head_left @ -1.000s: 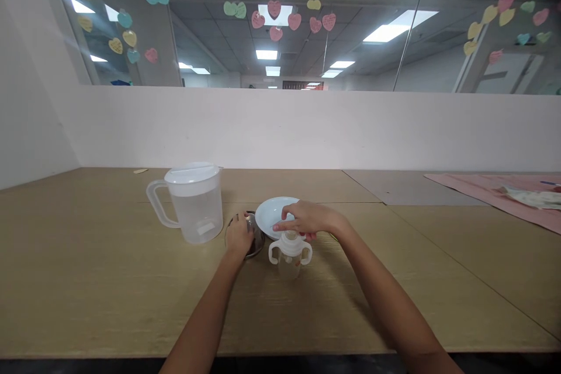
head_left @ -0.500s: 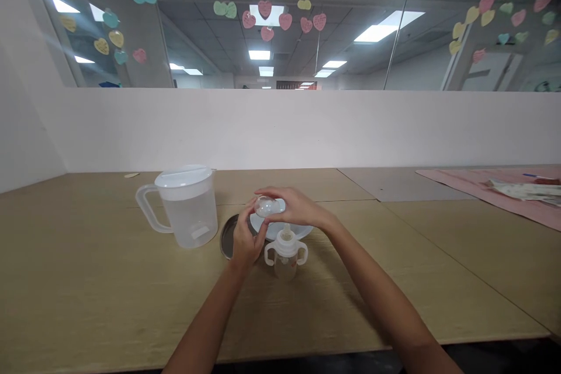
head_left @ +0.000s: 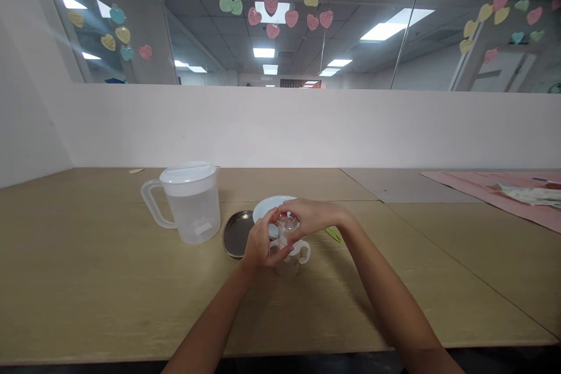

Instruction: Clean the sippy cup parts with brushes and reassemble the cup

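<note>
A small baby bottle (head_left: 293,260) with two side handles stands on the wooden table (head_left: 109,286). My right hand (head_left: 313,216) grips a clear dome cap (head_left: 288,225) from above and holds it over the bottle's top. My left hand (head_left: 260,242) wraps the bottle's left side, fingers curled round it. Just behind the hands lies a white plate (head_left: 267,205). A round metal dish (head_left: 236,234) sits left of the bottle.
A clear plastic jug (head_left: 190,201) with a white lid and some water stands to the left. A small green item (head_left: 333,234) lies right of my right wrist. A pink cloth (head_left: 504,196) covers the far right. A white wall runs behind the table.
My right hand lifted the clear cap off the plate and has brought it down onto the bottle. My left hand left the metal dish and closed round the bottle.
</note>
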Demonstrator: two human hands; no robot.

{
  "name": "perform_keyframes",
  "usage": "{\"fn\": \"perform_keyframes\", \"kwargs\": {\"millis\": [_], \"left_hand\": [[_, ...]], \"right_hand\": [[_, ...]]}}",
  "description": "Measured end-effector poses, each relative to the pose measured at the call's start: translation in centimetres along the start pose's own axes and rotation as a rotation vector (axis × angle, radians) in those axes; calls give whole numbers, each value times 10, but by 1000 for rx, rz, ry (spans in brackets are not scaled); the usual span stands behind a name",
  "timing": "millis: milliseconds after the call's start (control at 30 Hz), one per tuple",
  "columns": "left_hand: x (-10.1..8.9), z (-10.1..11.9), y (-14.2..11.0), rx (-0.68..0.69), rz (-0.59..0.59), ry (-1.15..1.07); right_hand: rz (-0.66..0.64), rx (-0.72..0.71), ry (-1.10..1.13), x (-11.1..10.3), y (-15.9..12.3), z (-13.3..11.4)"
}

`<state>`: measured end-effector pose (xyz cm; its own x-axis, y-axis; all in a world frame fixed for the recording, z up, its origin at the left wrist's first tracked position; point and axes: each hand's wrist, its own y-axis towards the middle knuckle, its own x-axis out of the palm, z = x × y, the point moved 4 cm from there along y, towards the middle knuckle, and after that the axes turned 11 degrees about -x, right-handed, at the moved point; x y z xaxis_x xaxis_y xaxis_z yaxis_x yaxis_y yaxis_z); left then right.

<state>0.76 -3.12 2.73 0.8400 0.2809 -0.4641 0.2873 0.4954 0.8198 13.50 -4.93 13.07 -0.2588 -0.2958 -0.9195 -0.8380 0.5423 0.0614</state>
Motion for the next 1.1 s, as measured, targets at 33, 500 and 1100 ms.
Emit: {"fn": "perform_keyframes", "kwargs": {"millis": [33, 500, 1100], "left_hand": [[1, 0, 0, -4, -5, 2], [16, 5, -8, -105, 14, -64], [21, 2, -11, -66, -40, -84]], "right_hand": [[-9, 6, -10, 1, 1, 1], [-19, 55, 63, 7, 4, 9], [-61, 129, -36, 6, 4, 3]]}}
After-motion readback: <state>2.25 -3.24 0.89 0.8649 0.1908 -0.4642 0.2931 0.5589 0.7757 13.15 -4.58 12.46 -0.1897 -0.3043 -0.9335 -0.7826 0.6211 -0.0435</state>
